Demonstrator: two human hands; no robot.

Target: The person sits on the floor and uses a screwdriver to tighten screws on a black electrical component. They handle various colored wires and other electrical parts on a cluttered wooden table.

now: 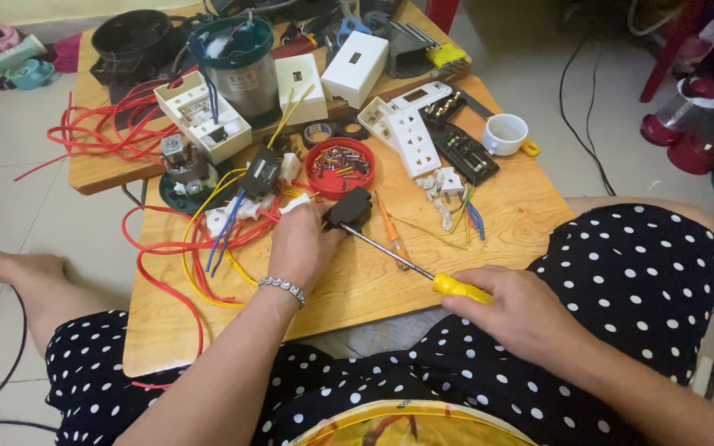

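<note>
- The left hand (301,244) curls closed around a small black part (349,207), pinning it to the wooden table (357,281); red and yellow wires (200,248) crowd just left of the wrist and could snag.
- A screwdriver (406,266) runs between the hands, tip at the black part; likely risk: the tip slips toward the holding fingers.
- The right hand (510,310) is clenched on the yellow handle, near the body, well right of the part.
</note>
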